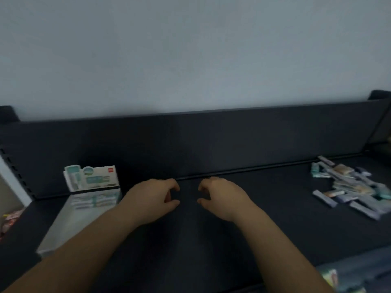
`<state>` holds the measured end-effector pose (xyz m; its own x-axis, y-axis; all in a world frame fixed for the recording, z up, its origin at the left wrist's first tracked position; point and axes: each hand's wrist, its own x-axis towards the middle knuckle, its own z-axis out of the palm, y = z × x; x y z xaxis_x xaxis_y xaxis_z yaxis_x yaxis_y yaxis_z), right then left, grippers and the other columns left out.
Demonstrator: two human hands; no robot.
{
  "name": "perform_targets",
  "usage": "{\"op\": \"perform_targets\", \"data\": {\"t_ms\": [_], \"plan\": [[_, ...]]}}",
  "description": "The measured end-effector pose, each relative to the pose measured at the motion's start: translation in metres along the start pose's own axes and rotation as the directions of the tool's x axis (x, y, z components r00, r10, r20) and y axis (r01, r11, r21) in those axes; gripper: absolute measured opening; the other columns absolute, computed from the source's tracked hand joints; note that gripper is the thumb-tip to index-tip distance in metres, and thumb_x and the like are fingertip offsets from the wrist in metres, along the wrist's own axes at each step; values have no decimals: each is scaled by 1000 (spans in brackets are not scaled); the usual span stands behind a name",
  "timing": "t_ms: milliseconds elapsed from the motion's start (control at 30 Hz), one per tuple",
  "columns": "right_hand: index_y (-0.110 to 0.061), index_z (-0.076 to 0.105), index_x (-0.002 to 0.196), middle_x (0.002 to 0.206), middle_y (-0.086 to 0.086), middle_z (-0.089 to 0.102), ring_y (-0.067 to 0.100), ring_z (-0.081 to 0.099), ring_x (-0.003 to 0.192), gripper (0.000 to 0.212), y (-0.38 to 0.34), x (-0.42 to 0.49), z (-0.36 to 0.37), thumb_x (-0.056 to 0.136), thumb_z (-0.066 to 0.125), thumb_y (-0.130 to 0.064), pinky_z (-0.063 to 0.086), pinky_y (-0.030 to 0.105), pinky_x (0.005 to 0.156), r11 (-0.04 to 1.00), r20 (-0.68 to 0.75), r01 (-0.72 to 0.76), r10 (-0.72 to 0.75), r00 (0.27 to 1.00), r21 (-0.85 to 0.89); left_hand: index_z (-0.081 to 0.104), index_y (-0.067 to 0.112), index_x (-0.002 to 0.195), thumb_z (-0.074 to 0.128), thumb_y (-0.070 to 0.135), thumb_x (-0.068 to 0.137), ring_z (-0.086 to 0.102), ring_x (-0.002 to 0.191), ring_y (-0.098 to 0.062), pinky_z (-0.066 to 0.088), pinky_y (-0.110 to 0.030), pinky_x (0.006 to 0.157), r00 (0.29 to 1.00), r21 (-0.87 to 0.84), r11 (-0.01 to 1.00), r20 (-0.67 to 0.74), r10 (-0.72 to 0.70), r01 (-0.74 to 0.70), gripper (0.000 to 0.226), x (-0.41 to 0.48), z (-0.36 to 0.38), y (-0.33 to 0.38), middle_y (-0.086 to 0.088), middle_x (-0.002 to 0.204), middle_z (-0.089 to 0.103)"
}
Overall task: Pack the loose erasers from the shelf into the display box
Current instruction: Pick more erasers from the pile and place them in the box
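We hover between picks: left hand (151,199) and right hand (220,197) loosely curled, empty. Erasers (351,187) lie far right; the box (63,229) sits left. Next, we reach right.

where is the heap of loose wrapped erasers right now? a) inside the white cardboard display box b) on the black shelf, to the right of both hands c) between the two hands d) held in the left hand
B: the heap of loose wrapped erasers lies on the black shelf out past the right hand, with the white cardboard display box over at the left end.
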<state>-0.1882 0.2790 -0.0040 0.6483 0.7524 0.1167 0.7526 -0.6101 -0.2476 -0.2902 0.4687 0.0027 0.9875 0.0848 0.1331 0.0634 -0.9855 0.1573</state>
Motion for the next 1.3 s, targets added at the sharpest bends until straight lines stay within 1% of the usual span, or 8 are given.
{"op": "perform_targets", "data": {"t_ms": [300,467,600,800,967,1067,1167,1300], "plan": [[-21,51,125,120,2,54,22,55,104,40,135,-60,-35,91,56,-41,47,34,80,1000,60,-2,3,998,-22,52,37,116,56,53,85,56,82,-2,52,-28,75,998,-52,998,52,-27,30,35,62,53,143,17,93,60],[-20,51,124,119,4,54,25,56,104,40,182,-79,-50,91,56,-40,49,34,81,1000,65,-9,10,998,-8,52,36,117,56,54,85,53,88,-3,50,-26,78,999,-69,997,39,-17,20,37,80,71,192,16,103,51],[-21,54,121,118,3,55,24,57,106,37,208,-91,-54,89,58,-40,50,37,86,998,17,-39,39,999,41,51,36,118,55,54,85,53,92,-4,48,-25,79,999,-69,997,47,18,-15,38,100,77,219,16,108,49],[-22,53,122,118,2,55,24,57,106,37,240,-105,-61,89,58,-39,49,36,83,991,-14,-105,106,994,81,52,35,118,56,50,85,52,90,-2,48,-24,78,988,-122,984,67,140,-131,36,128,92,261,17,104,47],[-21,58,116,113,2,56,23,58,101,30,288,-128,-74,89,59,-34,49,36,81,976,-120,-161,179,976,147,54,35,111,55,46,86,53,88,-2,48,-25,78,983,-201,963,3,182,-178,27,154,106,304,17,101,51],[-20,62,114,115,1,59,21,57,104,28,328,-139,-85,87,61,-30,46,33,87,963,-175,-208,237,956,172,56,37,103,56,45,84,52,82,-2,48,-25,73,983,-220,959,-28,180,-182,21,170,112,329,17,95,51],[-21,61,117,122,2,56,24,52,110,30,365,-141,-96,89,59,-30,43,33,93,965,-198,-234,254,947,115,57,36,101,58,44,82,54,81,-3,48,-25,71,988,-216,965,-48,144,-151,20,194,116,352,16,94,52],[-23,54,126,130,2,48,26,39,114,37,395,-137,-100,91,52,-36,35,35,100,982,-193,-170,153,969,-77,56,35,92,60,44,83,51,76,-4,42,-24,64,993,-207,972,-68,100,-112,14,225,126,389,15,86,48]]}}
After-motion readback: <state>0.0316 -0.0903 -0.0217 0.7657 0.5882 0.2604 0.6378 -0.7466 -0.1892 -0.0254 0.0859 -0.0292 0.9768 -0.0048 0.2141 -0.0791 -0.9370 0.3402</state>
